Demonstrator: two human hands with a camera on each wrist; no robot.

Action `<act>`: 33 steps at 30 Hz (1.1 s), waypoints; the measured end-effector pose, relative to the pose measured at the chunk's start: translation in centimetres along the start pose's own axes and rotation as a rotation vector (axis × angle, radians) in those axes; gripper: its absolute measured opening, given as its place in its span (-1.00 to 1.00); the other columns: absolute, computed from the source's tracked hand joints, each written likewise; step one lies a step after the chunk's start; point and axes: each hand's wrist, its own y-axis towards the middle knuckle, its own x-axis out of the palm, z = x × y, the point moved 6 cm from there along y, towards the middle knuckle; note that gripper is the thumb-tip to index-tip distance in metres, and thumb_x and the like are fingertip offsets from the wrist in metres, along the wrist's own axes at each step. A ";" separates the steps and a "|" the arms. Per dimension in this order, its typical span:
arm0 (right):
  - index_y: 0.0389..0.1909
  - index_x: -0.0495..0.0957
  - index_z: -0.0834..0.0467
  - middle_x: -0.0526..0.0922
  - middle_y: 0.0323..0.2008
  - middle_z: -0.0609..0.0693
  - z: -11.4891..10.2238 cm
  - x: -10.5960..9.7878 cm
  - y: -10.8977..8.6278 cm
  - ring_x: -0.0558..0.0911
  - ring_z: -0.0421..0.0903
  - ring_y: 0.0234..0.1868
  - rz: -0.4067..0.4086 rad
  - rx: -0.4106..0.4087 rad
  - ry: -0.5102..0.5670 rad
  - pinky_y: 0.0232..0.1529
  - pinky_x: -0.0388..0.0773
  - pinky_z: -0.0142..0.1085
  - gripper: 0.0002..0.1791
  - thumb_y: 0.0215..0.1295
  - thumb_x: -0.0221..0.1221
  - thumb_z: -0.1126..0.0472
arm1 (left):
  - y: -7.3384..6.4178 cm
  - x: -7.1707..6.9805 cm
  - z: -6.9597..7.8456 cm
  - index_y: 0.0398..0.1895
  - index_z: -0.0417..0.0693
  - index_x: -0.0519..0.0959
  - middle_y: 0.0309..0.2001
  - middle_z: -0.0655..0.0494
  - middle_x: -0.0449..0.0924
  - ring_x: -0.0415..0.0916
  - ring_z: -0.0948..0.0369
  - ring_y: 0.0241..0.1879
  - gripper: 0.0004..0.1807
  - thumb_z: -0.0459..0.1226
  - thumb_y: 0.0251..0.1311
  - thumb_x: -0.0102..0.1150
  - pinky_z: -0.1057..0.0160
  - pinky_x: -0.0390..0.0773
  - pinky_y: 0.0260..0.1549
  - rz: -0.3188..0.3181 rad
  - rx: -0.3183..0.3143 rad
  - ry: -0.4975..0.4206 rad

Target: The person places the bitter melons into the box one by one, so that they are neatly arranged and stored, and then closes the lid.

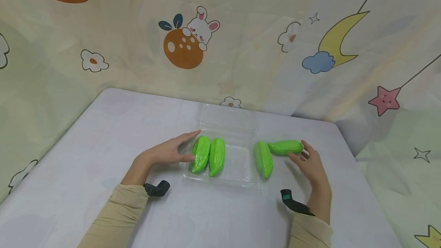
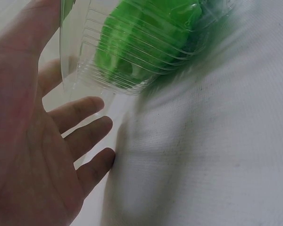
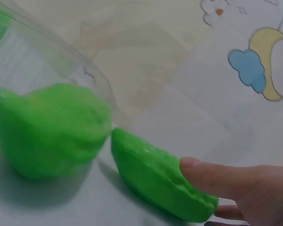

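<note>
- Clearly, I see my right hand (image 1: 311, 163) pinching the end of 1 glossy, ridged green fruit (image 1: 284, 147) on the desk (image 1: 213, 217), right of the box.
- My left hand (image 1: 168, 151) grips nothing; its spread fingers sit by the left wall of the thin, see-through plastic box (image 1: 241, 167), contact unclear.
- Inside, 2 tapered fruits (image 1: 217, 156) lie side by side, with bare box floor to their right.
- Another plump fruit (image 1: 263, 160) lies at the box's right rim, near the held fruit's tip.
- Smooth desk surface runs out to rounded far corners against printed cloth (image 1: 241, 68).
</note>
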 end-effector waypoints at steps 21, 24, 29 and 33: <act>0.44 -0.44 0.30 -0.48 0.43 0.41 -2.2 2.6 0.7 -0.06 0.35 0.42 0.003 -0.011 -0.159 0.41 -0.02 0.18 0.24 0.14 0.25 -0.16 | 0.0 0.0 0.1 0.50 0.39 -0.08 0.52 0.20 -0.11 -0.16 0.07 0.50 -0.05 0.13 0.12 0.23 -0.11 0.03 0.41 -0.003 0.013 -0.003; 0.44 -0.50 0.30 -0.43 0.44 0.41 -2.0 2.3 0.5 -0.06 0.35 0.42 -0.021 -0.025 -0.199 0.40 -0.01 0.20 0.30 0.11 0.27 -0.18 | 0.0 0.0 0.2 0.50 0.36 -0.08 0.52 0.20 -0.10 -0.16 0.07 0.50 -0.05 0.12 0.12 0.23 -0.11 0.02 0.41 -0.002 0.020 0.000; 0.42 -0.60 0.32 -0.36 0.44 0.43 -1.6 1.8 0.2 -0.08 0.37 0.42 -0.078 -0.060 -0.254 0.37 0.00 0.25 0.39 0.08 0.29 -0.20 | 0.0 -0.1 0.2 0.50 0.35 -0.08 0.52 0.20 -0.10 -0.15 0.07 0.50 -0.05 0.12 0.12 0.22 -0.11 0.03 0.41 -0.001 0.024 0.010; 0.41 -0.62 0.32 -0.33 0.43 0.47 -1.6 1.4 0.0 -0.11 0.40 0.42 -0.126 -0.093 -0.259 0.35 -0.04 0.29 0.41 0.06 0.34 -0.14 | 0.0 -0.1 0.1 0.50 0.36 -0.08 0.52 0.21 -0.10 -0.15 0.07 0.50 -0.05 0.13 0.11 0.23 -0.11 0.03 0.40 -0.001 0.021 0.007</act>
